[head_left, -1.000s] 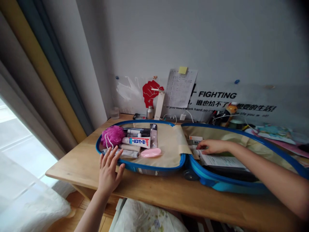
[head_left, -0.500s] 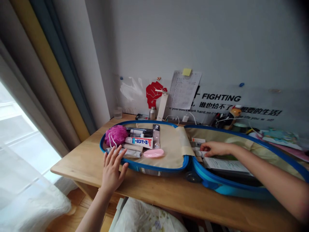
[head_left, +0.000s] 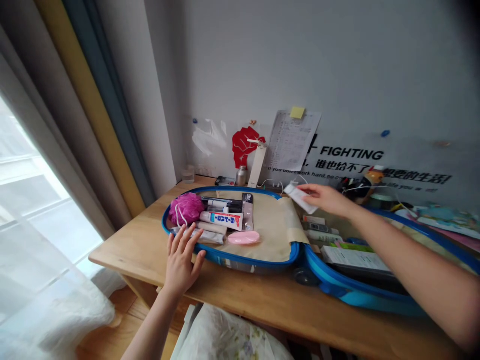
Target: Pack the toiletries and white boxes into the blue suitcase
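Observation:
My right hand (head_left: 318,197) is closed on a small white bottle (head_left: 300,197), held tilted in the air above the hinge of the open blue suitcase (head_left: 240,265). My left hand (head_left: 183,259), fingers spread, rests at the front left rim of the suitcase. Just behind it, in the left half, lie a purple bath puff (head_left: 187,207), a toothpaste tube (head_left: 225,220), a pink oval case (head_left: 243,237) and several dark pens or tubes (head_left: 228,205). The right half contains a white tube (head_left: 322,236) and a white printed box (head_left: 354,257), partly behind my right forearm.
The suitcase lies on a wooden desk (head_left: 123,250). Behind it stand a white lamp (head_left: 258,167), a metal bottle (head_left: 241,176) and a clear cup (head_left: 188,174). A chair with a floral cover (head_left: 228,335) is at the front, curtains (head_left: 101,125) at left.
My right hand has lifted the white bottle out of the suitcase's right half and moved up, slightly left. My left hand stays at the rim. The view has shifted a little.

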`<state>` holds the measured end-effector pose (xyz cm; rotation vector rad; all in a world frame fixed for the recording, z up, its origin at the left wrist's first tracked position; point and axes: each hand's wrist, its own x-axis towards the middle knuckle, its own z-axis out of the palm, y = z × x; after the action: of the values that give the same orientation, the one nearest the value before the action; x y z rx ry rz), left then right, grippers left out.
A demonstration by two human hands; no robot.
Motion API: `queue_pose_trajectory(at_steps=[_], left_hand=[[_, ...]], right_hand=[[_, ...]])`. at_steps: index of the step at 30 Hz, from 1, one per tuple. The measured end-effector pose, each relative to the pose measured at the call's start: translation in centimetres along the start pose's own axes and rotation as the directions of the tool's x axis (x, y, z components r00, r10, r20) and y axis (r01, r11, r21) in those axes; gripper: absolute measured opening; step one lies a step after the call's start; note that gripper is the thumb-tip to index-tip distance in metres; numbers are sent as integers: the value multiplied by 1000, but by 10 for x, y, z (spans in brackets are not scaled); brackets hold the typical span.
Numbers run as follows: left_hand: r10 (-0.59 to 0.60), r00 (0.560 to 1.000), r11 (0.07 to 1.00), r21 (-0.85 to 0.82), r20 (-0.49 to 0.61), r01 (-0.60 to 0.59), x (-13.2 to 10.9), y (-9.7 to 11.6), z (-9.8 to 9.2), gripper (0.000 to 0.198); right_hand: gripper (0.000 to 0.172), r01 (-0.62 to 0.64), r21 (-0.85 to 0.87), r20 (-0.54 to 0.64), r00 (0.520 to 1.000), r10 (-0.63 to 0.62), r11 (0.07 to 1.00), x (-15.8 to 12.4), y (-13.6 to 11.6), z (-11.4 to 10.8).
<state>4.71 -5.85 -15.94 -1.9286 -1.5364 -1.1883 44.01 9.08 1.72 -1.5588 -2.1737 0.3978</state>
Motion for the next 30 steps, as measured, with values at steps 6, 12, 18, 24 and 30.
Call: queue_pose_trajectory(at_steps=[6,12,18,24,30], left_hand=[[-22,1000,1000,-7,12,22,-1,-1,1,49],[-15,1000,1000,-10,12,15,0,-1,1,50],[15,1000,1000,-4,2,-15,0,-1,1,48],[-31,999,1000,6,34,31,0,-1,1,50],[-31,999,1000,0,29,31,-1,-2,1,50]], right_hand=[[40,260,109,238,930,-279,959,13,-119,107],[32,351,62,277,893,-354,934,20,-173,172],[21,355,15,277,897,-345,935,21,-181,188],[14,332,-11,295,902,-314,943,18,-183,185],[9,265,47,234,934,-269,963,34,-167,147]])
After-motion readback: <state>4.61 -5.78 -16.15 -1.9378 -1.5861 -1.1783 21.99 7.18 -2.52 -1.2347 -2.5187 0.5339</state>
